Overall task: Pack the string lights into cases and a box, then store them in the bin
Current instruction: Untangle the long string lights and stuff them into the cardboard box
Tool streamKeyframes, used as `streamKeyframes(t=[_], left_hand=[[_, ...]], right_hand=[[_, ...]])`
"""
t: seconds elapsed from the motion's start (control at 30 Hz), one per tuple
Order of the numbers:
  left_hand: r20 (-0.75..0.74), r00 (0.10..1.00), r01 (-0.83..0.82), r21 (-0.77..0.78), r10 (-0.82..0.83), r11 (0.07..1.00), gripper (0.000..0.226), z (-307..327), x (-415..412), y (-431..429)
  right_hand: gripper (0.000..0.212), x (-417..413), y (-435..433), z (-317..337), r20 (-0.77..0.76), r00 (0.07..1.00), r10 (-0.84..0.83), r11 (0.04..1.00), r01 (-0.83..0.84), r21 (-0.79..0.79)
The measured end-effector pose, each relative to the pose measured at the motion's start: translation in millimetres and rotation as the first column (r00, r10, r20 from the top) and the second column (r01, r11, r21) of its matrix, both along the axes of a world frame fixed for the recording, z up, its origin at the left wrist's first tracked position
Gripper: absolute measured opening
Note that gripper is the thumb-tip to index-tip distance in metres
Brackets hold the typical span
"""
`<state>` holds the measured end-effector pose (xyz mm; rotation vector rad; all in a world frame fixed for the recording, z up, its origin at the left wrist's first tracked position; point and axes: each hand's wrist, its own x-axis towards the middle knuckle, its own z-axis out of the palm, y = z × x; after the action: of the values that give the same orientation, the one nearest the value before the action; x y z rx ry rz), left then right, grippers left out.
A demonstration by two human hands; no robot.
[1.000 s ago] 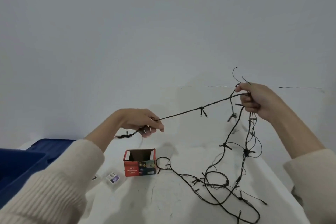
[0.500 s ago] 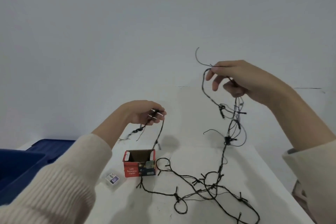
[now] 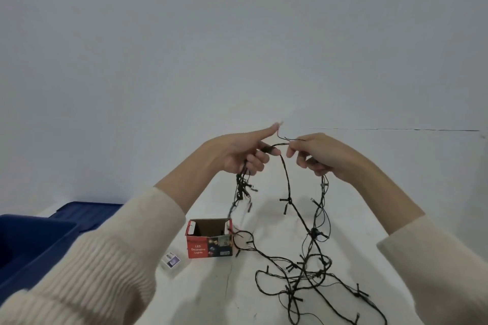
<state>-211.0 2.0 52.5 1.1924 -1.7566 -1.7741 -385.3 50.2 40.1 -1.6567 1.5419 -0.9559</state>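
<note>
A black string of lights (image 3: 301, 221) hangs from both hands and trails in a loose tangle over the white table (image 3: 211, 298). My left hand (image 3: 243, 152) grips a small gathered bundle of the wire, index finger pointing out. Just to its right, my right hand (image 3: 317, 153) pinches the wire near its loose end. A short arc of wire joins the two hands. Below them stands a small red cardboard box (image 3: 210, 239), its top open. A small clear plastic case (image 3: 173, 261) with a label lies left of the box.
A dark blue bin (image 3: 29, 243) sits at the left edge beside the table, with a blue lid (image 3: 87, 212) behind it. A plain grey wall fills the background. Cream sweater sleeves cover both forearms at the bottom corners.
Both hands came together above the box. The right hand dropped and moved left, the left hand rose and moved right. The left hand now holds a thicker bundle of wire.
</note>
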Motion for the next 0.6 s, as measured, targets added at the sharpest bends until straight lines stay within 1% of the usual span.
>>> streamKeyframes(t=[0.03,0.1,0.13,0.17,0.2,0.27,0.3,0.37,0.43,0.5,0.6], left_hand=[[0.028,1.0,0.01,-0.06,-0.009,0.998,0.041,3,-1,1],[0.043,0.999,0.018,-0.158,-0.012,0.987,0.031,9,-5,2],[0.042,0.999,0.012,-0.192,-0.004,0.981,0.03,13,-7,3],[0.038,0.999,0.004,-0.22,0.005,0.975,0.029,18,-10,3],[0.032,0.999,0.0,-0.244,0.008,0.97,0.029,23,-13,4],[0.013,1.0,0.006,-0.282,-0.003,0.959,0.03,33,-18,6],[-0.002,1.0,0.008,-0.297,-0.009,0.955,0.03,39,-20,7],[-0.035,0.999,-0.004,-0.324,-0.008,0.946,0.031,51,-23,8],[-0.059,0.998,-0.026,-0.35,0.006,0.936,0.03,64,-24,9],[-0.069,0.997,-0.043,-0.367,0.019,0.929,0.03,75,-25,11],[-0.077,0.997,-0.053,-0.379,0.025,0.924,0.03,84,-32,14]], right_hand=[[0.023,-4,0,-6,0.016,1.0,0.011,1.0,-0.011,-0.005],[0.022,-9,0,-21,0.149,0.985,0.09,0.996,-0.089,-0.01],[0.032,-9,0,-29,0.228,0.966,0.124,0.992,-0.125,-0.012],[0.048,-10,0,-39,0.27,0.954,0.131,0.991,-0.132,-0.015],[0.063,-10,-2,-51,0.262,0.958,0.112,0.994,-0.11,-0.022],[0.082,-10,-3,-74,0.235,0.97,0.057,0.998,-0.049,-0.042],[0.091,-10,-2,-87,0.265,0.963,0.045,0.998,-0.034,-0.045],[0.117,-11,2,-115,0.376,0.926,0.038,0.999,-0.029,-0.03],[0.134,-10,10,-145,0.441,0.897,0.027,0.998,-0.045,0.032],[0.141,-4,18,-172,0.393,0.919,0.042,0.991,-0.088,0.1],[0.143,8,20,-198,0.247,0.966,0.072,0.975,-0.121,0.187]])
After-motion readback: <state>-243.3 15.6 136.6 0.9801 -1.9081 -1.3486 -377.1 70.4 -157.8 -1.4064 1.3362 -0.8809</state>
